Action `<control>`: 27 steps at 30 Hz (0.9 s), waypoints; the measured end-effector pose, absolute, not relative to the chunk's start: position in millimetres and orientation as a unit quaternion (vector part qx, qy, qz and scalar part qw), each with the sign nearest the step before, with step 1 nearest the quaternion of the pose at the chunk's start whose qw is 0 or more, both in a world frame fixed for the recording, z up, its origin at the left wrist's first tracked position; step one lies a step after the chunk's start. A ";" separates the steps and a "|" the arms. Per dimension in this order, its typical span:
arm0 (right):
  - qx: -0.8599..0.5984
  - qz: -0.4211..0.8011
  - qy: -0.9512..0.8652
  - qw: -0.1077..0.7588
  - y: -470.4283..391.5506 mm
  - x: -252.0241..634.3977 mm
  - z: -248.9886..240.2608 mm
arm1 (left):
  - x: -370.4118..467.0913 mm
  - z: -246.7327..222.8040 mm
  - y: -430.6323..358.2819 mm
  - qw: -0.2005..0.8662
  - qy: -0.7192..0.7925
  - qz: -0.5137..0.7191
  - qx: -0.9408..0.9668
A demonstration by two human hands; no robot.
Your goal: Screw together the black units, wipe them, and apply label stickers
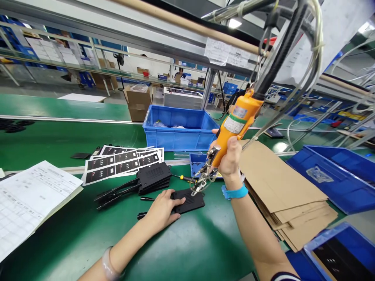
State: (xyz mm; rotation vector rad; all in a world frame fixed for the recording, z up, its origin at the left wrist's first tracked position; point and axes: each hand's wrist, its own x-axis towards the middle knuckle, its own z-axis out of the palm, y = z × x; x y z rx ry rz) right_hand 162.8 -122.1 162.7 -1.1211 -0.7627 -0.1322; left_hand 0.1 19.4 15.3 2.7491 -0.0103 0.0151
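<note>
A flat black case [191,201] lies on the green bench. My left hand [164,207] rests on its left end, with the thumb and fingers apart on its surface. Wrapped round an orange electric screwdriver [234,123], my right hand [230,158] holds the tool tilted, its tip down at the upper part of the case. Whether the tip touches a screw is too small to tell. Left of the case, a stack of similar black cases [154,175] has black cables or antennas reaching left. Behind the case sits a small blue tray [197,159] of tiny dark parts.
Printed label sheets [120,164] lie behind the stack; written papers [38,199] are at left. A large blue bin [181,138] stands behind. Brown cardboard sheets [278,179] and another blue bin [331,175] are at right. Hoses hang from above.
</note>
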 end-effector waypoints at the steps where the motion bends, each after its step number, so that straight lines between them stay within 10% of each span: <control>1: -0.523 -0.054 -0.353 0.774 -119.5 163.6 156.1 | 0.1 15.3 19.4 0.194 -0.002 0.003 0.981; 27: -0.508 -0.044 -0.338 0.791 -114.4 164.2 109.7 | -0.4 13.4 19.5 0.187 -0.023 0.020 0.982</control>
